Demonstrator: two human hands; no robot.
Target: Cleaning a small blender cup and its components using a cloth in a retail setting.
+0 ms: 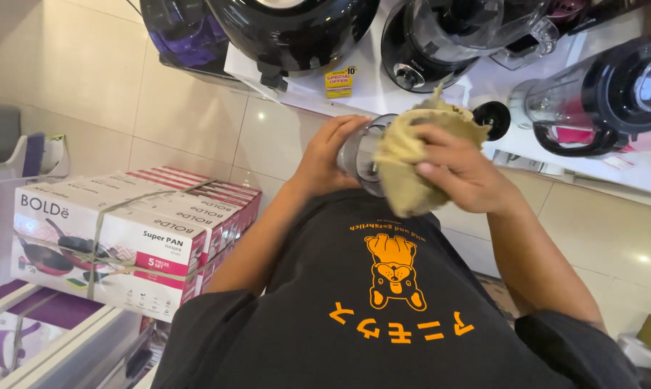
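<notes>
1. Between both hands sits a clear blender jar [360, 155], clasped by the left hand [330, 157].
2. Against the jar's right side, the right hand [461, 171] presses a tan cloth [404, 169] (bunched, fingers closed on it).

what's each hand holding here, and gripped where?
Left hand wraps the side wall of a clear jar, seemingly a blender jar. Right hand presses a bunched tan cloth against the jar's other side.

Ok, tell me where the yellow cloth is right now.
In the head view, the yellow cloth sits just right of centre, bunched in the right hand and pressed against the clear jar that the left hand holds, below the shelf of blenders.
</notes>
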